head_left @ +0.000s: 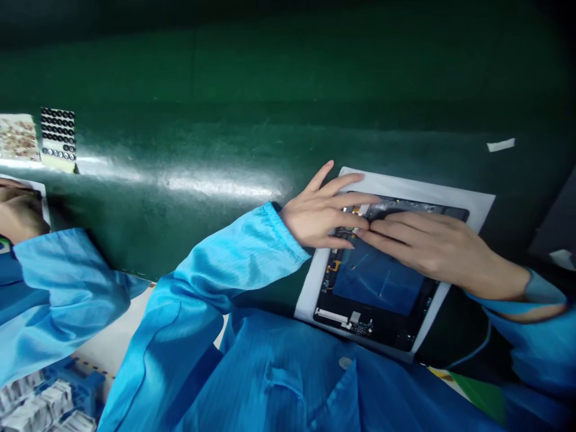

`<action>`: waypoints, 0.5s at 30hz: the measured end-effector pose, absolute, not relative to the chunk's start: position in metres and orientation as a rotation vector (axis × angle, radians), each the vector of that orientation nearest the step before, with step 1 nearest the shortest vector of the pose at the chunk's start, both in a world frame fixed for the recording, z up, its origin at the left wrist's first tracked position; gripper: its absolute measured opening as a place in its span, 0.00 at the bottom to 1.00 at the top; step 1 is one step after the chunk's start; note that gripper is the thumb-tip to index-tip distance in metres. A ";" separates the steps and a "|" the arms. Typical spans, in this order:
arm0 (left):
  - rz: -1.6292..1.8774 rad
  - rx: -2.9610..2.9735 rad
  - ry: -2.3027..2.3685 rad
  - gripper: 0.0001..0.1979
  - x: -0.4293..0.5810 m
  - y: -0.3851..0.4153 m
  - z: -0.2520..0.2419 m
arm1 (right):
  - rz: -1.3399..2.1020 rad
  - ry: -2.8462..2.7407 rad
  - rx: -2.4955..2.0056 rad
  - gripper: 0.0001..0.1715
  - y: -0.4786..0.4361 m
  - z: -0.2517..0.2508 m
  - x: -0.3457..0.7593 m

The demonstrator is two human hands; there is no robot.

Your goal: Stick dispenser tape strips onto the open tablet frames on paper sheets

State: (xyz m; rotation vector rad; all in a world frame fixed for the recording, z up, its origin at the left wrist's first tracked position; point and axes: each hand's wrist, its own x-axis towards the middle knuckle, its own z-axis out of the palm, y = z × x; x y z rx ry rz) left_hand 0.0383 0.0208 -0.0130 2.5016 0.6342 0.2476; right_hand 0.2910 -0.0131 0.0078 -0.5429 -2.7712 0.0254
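An opened tablet (378, 276) lies on a white sheet (310, 291) in front of me, its large dark blue battery and circuit boards exposed. My left hand (326, 213) rests over its upper left part, fingers spread, with some fingertips touching the boards and the thumb side near my other hand. Over the upper middle of the tablet is my right hand (425, 243), its thumb and fingers pressed together at the inner parts beside the left fingertips. Whatever those fingers pinch is hidden or too small to name. A light blue band (544, 294) circles the right wrist.
At far left a co-worker's hand (22, 213) works over another white-edged item. Beyond it lie a card of round black pieces (58, 129) and a clear bag of small brownish parts (18, 138). A white scrap (501, 145) lies at right; a blue crate (87, 384) stands below the table.
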 end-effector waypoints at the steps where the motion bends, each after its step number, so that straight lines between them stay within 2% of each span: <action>1: 0.253 2.501 0.632 0.18 0.038 0.021 -0.013 | 0.037 -2.769 -0.530 0.18 -0.012 0.008 0.291; 8: 0.332 2.556 0.621 0.18 0.035 0.018 -0.018 | 0.023 -2.781 -0.461 0.18 -0.006 0.008 0.292; 15: 0.555 2.896 0.595 0.14 0.030 -0.004 -0.015 | -0.065 -2.772 -0.426 0.16 -0.007 0.001 0.296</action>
